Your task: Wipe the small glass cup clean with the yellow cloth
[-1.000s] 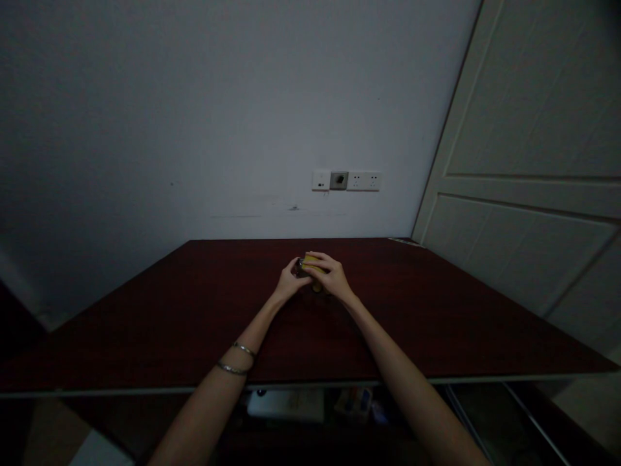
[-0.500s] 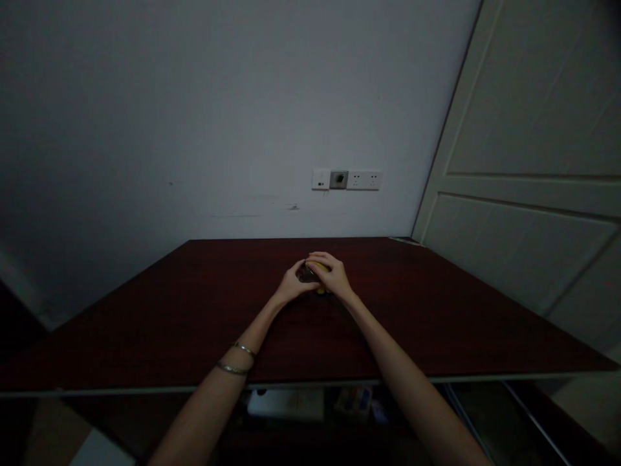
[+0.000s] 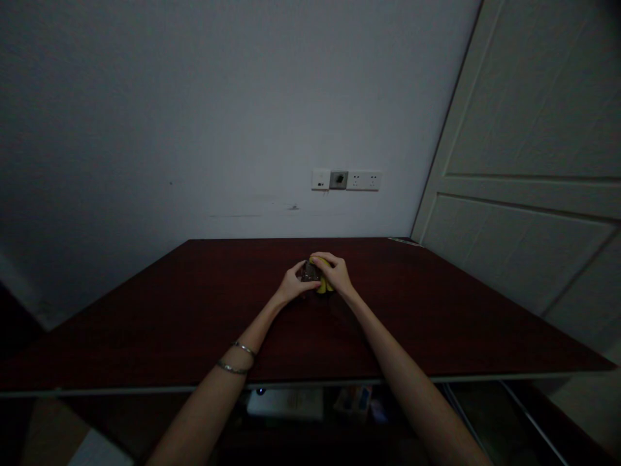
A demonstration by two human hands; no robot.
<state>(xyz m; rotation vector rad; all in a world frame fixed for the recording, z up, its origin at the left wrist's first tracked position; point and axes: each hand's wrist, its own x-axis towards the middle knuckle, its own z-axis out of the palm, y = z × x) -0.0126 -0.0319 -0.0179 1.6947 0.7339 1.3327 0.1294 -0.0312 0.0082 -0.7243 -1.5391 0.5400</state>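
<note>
Both my hands meet over the middle of a dark red table (image 3: 194, 323). My left hand (image 3: 292, 285) is curled round a small dark object (image 3: 308, 272). My right hand (image 3: 334, 274) is closed on the same bundle from the right, with a yellow piece (image 3: 323, 285) showing under its fingers. The dim light hides what the dark object and the yellow piece are. Two thin bracelets (image 3: 236, 359) sit on my left forearm.
A white wall with a row of sockets (image 3: 346, 180) stands behind the table. A pale panelled door (image 3: 528, 168) fills the right side. Under the table's front edge lie a white box (image 3: 286, 404) and small packets (image 3: 356, 401).
My hands stay in the same spot. The right fingers have shifted on the object, so the yellow piece now shows lower, under the hand, and the dark part shows more.
</note>
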